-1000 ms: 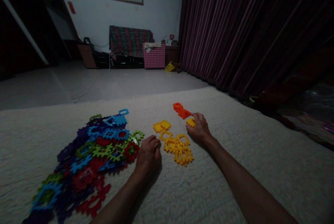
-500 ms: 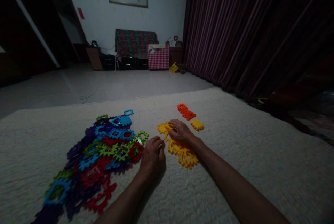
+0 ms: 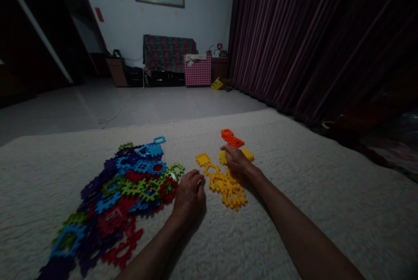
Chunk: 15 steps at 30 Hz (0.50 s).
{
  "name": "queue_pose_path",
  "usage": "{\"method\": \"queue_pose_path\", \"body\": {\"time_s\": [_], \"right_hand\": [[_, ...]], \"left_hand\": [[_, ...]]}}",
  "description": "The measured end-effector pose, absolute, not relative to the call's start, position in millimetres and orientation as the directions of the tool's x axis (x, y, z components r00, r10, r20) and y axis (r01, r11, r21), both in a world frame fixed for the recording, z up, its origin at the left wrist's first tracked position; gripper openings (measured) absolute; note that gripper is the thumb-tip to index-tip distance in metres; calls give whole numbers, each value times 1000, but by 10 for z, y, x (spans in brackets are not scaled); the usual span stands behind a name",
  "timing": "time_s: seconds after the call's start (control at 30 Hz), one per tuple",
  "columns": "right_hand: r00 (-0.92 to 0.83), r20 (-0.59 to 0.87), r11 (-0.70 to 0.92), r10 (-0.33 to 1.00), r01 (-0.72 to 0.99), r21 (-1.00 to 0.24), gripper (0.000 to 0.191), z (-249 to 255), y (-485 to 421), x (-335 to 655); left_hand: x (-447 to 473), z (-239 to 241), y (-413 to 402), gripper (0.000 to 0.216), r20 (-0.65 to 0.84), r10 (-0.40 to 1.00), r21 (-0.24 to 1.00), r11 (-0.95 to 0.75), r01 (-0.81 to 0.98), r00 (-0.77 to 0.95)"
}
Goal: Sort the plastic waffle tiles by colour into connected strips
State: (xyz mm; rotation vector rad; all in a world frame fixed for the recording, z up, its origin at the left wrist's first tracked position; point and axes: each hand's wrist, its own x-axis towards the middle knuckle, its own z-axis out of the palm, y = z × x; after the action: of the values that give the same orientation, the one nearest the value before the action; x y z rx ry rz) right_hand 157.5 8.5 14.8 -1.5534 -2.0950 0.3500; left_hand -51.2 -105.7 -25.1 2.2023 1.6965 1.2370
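Note:
My right hand [image 3: 238, 161] is closed on a yellow toothed building piece [image 3: 223, 157], close to another solid yellow piece [image 3: 248, 154]. Below and left of it lies a loose pile of yellow toothed pieces [image 3: 227, 186], several with open frames. My left hand [image 3: 190, 192] rests on the bedspread between that pile and the mixed pile, its fingers curled in and nothing visible in them. Beside its knuckles is a dark red toothed piece [image 3: 169, 188]. Just past my right hand sits a small stack of orange pieces [image 3: 232, 138].
A big mixed pile of purple, blue, green and red pieces [image 3: 114, 204] spreads over the left of the cream bedspread [image 3: 294, 193]. Beyond the bed's far edge are a tiled floor [image 3: 156, 105], a low cabinet with a draped cloth [image 3: 170, 53], and a dark curtain [image 3: 281, 40] on the right.
My right hand has moved right and slightly away from the yellow pile, carrying a yellow piece toward the single yellow one. My left hand has stayed put.

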Motion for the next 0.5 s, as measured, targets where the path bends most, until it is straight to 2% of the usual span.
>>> {"method": "queue_pose_path", "body": {"time_s": [0.13, 0.27, 0.37, 0.5], "right_hand": [[-150, 277, 251, 949, 891, -378, 45, 142, 36, 1512], [-104, 180, 157, 978, 938, -310, 55, 200, -90, 1391], [-90, 116, 116, 989, 963, -245, 50, 245, -162, 1314], [-91, 165, 139, 982, 943, -303, 48, 270, -112, 1365]], "left_hand": [[-510, -252, -1058, 23, 537, 842, 521, -375, 767, 47], [-507, -255, -1065, 24, 540, 841, 515, -371, 773, 44], [-508, -263, -1061, 24, 539, 841, 512, -375, 773, 50], [-514, -278, -1047, 23, 550, 834, 520, -382, 764, 42]]}}
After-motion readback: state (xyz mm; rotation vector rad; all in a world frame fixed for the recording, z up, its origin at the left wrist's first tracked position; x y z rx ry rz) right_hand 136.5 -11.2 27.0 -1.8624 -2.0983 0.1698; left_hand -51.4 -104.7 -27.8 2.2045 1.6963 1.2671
